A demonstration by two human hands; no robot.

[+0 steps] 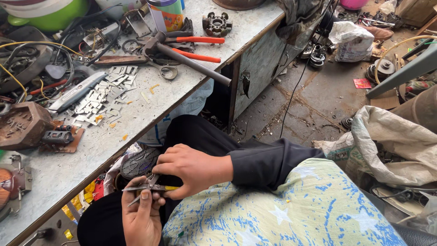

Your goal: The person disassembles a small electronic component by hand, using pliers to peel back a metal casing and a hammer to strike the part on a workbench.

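I hold a small pair of metal scissors (144, 187) in my lap, just below the edge of the counter (136, 123). My left hand (142, 213) is closed around the handles from below, with my thumb lying flat on top. My right hand (191, 167) comes over from the side and pinches the scissors where the blades meet. A tiny yellow bit (172, 187) pokes out by my right fingers. I cannot tell what it is.

I think the thin pointy blades could slip and poke my fingers, because both hands sit so close to the tips. The little piece could also drop into my lap and get lost in the folds.

The scissors look hard, grey and shiny. My trousers are dark and soft. The cloth over my knee (291, 209) is pale with blue stars and looks crumpled.

Up on the counter, further from the scissors, lies a heap of flat silver metal pieces (107, 93), small and square-cornered. Beside the heap is a grey knife (77, 92), long and smooth. Further up are pliers (195, 48) with orange handles and a hammer (182, 57) with a long dark handle that sticks out over the counter edge. The counter top is grey, scratched and dusty.
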